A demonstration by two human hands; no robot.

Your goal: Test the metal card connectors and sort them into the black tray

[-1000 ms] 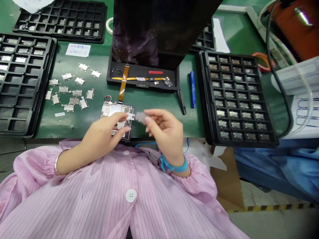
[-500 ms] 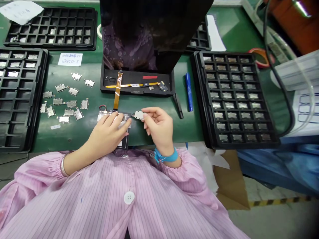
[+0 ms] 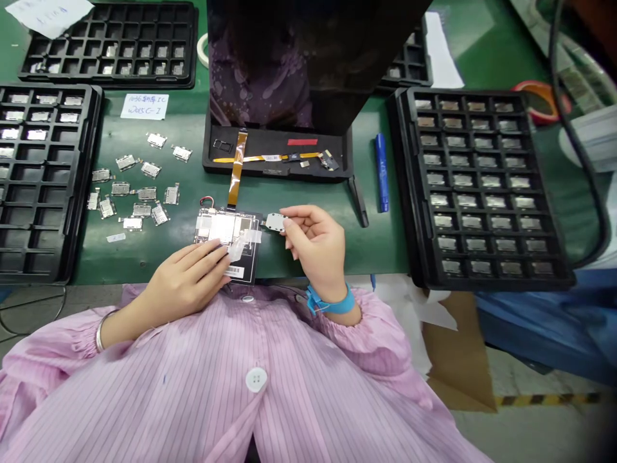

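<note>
A small pale module with dark dots round its edge (image 3: 275, 222) is pinched between the thumb and index finger of my right hand (image 3: 315, 241). It sits just right of a circuit board (image 3: 224, 225) on a black backing. Across the board's right part lies a strip of clear tape (image 3: 240, 246). My left hand (image 3: 193, 276) rests flat on the board's lower left edge, fingers stretched out and holding nothing. An orange ribbon cable (image 3: 236, 173) runs from the board's top up to the black screen (image 3: 308, 64).
Several metal modules (image 3: 147, 193) lie loose on the green table at left. Black compartment trays flank me, one left (image 3: 99, 148) and one right (image 3: 414, 193). A blue marker (image 3: 381, 173) and black tweezers (image 3: 357, 200) lie right of the screen's base.
My left hand has drawn back down and left off the board's middle, uncovering the board and tape. My right hand keeps its pinch on the module. The view has shifted slightly.
</note>
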